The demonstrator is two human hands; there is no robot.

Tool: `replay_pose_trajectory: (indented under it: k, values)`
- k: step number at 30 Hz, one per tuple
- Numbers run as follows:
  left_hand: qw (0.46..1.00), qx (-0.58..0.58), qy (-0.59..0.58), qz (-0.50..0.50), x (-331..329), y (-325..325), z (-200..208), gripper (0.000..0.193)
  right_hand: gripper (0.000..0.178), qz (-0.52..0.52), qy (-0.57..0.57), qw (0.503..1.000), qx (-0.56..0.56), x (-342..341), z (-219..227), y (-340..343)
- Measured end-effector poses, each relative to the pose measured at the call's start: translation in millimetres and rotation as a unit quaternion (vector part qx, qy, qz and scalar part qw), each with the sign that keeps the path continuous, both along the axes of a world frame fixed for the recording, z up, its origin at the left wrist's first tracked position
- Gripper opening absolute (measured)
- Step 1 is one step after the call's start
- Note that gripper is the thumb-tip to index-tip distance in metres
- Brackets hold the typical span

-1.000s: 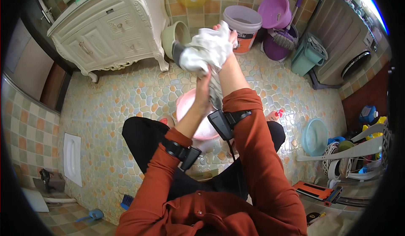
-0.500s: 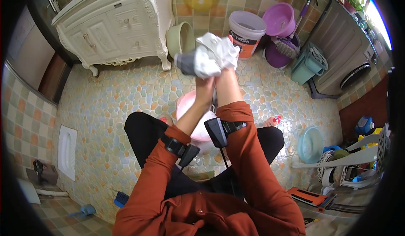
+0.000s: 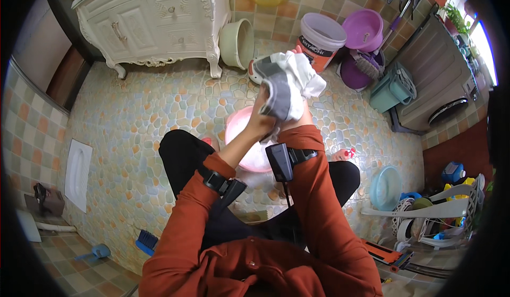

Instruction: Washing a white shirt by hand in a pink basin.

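A crumpled white and grey piece of cloth (image 3: 303, 74), apparently a garment, is held up in front of me, beyond a pink basin (image 3: 234, 124). My left hand (image 3: 260, 120) is closed round its grey lower part, near the basin's far side. My right hand (image 3: 298, 49) lies mostly behind the cloth; only some reddish fingers show at its top edge, and they seem to grip it. An edge with white and red marks juts out at the cloth's left. Whitish water or suds show in the basin, partly covered by my forearms.
A cream cabinet (image 3: 143, 26) stands at the far left beside a pale green tub (image 3: 236, 44). A white and orange bucket (image 3: 323, 42), purple basin (image 3: 363, 30) and teal bin (image 3: 392, 92) are far right. A light blue basin (image 3: 386, 188) and toppled white rack (image 3: 425, 206) lie right.
The cloth has come slightly nearer and to the right, and it has turned so that more grey shows. My left hand has shifted up onto its grey part.
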State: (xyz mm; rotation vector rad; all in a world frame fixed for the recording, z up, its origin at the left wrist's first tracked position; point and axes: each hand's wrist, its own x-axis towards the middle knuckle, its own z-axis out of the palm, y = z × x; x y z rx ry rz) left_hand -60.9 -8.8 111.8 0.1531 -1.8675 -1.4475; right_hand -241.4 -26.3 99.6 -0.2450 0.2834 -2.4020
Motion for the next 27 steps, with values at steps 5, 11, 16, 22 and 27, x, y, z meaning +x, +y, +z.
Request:
replay_pose_trajectory:
  k: [5,11,16,22,27]
  values:
    - [0.988,0.132,-0.023,-0.077,-4.2,-22.5,23.0,0.046,0.035,0.042,0.264,0.961,0.074,-0.5,-6.7,4.7]
    - [0.953,0.247,-0.114,-0.133,7.2,-74.1,49.9,0.056,0.033,0.113,0.272,0.862,0.412,38.6,41.6,49.1]
    - [0.906,0.346,-0.071,-0.232,20.3,-62.9,83.7,0.060,0.043,0.251,0.435,0.748,0.434,45.7,104.3,106.6]
    - [0.946,-0.041,-0.307,-0.100,17.2,-69.6,122.8,0.057,0.036,0.155,0.316,0.868,0.352,56.1,107.6,120.9]
    - [0.966,0.255,-0.017,-0.037,20.9,-95.2,138.8,0.047,0.029,0.132,0.273,0.887,0.348,36.0,86.8,140.2]
